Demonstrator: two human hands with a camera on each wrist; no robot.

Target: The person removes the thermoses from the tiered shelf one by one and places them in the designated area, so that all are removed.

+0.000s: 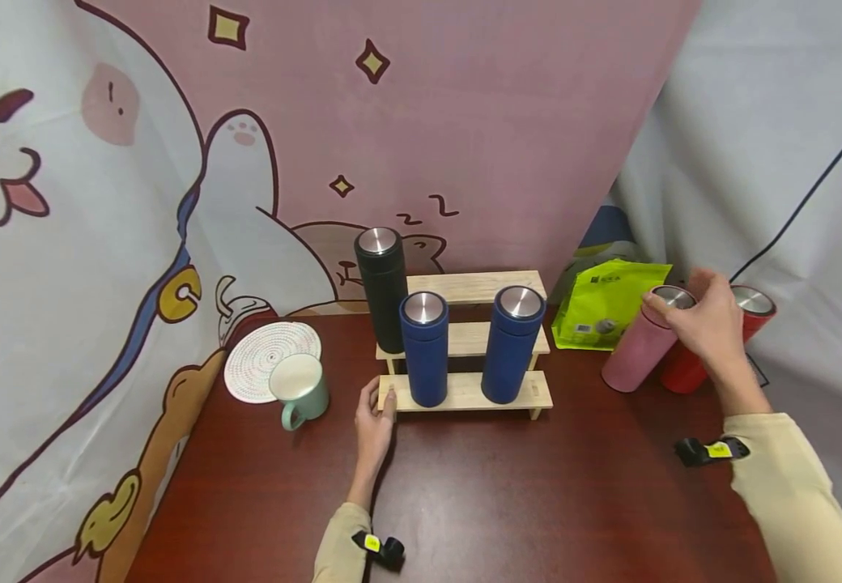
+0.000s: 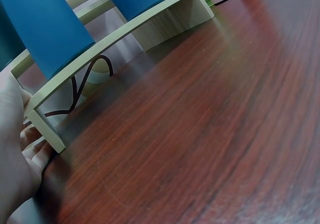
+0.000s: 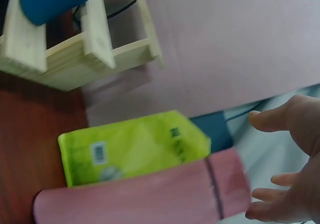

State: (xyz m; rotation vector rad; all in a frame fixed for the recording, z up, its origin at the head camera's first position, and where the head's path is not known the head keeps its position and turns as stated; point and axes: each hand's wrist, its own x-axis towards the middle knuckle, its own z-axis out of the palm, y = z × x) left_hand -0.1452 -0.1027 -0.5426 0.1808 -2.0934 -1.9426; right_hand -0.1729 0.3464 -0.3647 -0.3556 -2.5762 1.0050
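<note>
My left hand (image 1: 375, 425) holds the left end of a tiered wooden rack (image 1: 465, 393), thumb at the front of the lowest step and fingers around its side. On that step stand two blue thermoses (image 1: 427, 364), and a black thermos (image 1: 384, 308) stands on the step behind, at the left. At the right my right hand (image 1: 716, 324) is at the steel-topped lid of a pink thermos (image 1: 635, 352). In the right wrist view its thumb is spread away from the lid and the other fingertips (image 3: 260, 206) lie close to the lid's edge. A red thermos (image 1: 683, 368) stands behind that hand.
A bright green pouch (image 1: 603, 304) stands between the rack and the pink thermos. Left of the rack are a mint mug (image 1: 304, 397) and a round white woven mat (image 1: 253, 364). Printed cloth (image 1: 508, 121) hangs behind the table, and a black cable (image 1: 814, 186) runs down at the right.
</note>
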